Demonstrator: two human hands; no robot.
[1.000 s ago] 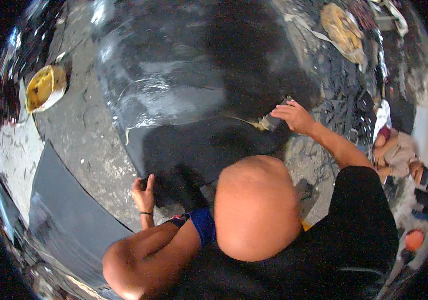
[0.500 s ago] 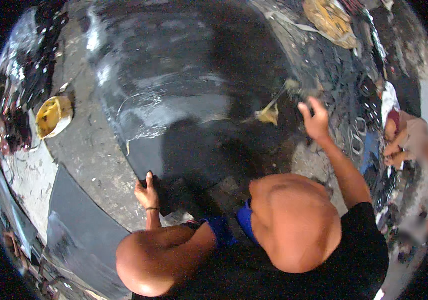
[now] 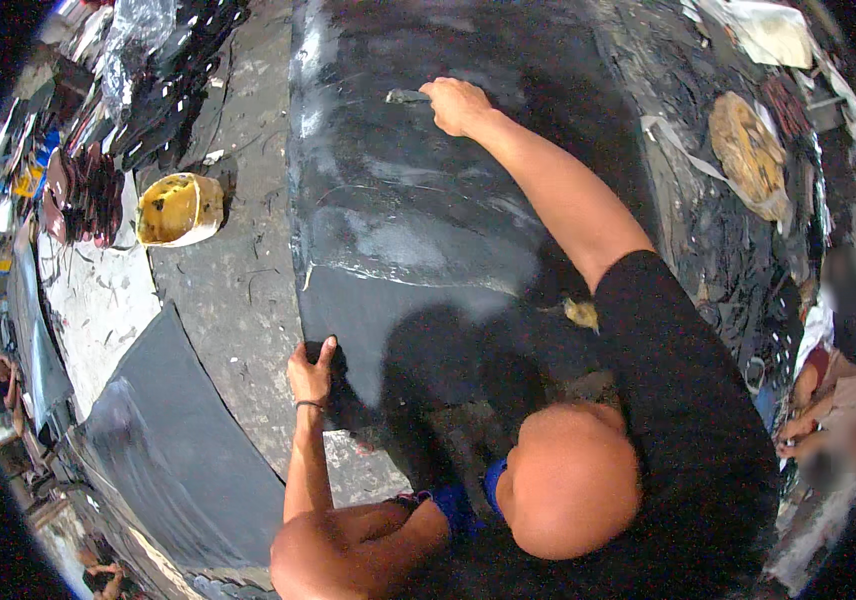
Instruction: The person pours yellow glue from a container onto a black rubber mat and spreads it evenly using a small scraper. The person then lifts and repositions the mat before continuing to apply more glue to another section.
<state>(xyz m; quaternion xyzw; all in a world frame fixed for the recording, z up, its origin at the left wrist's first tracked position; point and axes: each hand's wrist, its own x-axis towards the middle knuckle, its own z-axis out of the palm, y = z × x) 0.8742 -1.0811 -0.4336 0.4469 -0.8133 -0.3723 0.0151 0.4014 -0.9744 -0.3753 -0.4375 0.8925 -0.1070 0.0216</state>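
Note:
A large black sheet [image 3: 378,320], perhaps rubber, stretches across the floor before me, with wet, shiny smears over its middle and far part. My left hand [image 3: 310,375] grips its near left edge, thumb on top; the other fingers are partly hidden. Far up the sheet, my right hand [image 3: 456,105] is closed on a small, flat, greyish brush-like spreader [image 3: 406,97], which lies against the surface and points left. A yellowish lump [image 3: 581,314] sits on the sheet's near right part, beside my right sleeve.
A pale tub [image 3: 212,208] with yellow residue stands on the floor at left. Another dark sheet [image 3: 183,430] lies at lower left. Stacked dark red pieces [image 3: 83,195] are beyond the tub. At right lie a crumpled yellowish bag [image 3: 748,155] and dark scraps; another person [image 3: 833,395] sits there.
My right hand has swung from the sheet's right edge up and left to its far middle with the spreader. The view has shifted; my left hand keeps hold of the edge.

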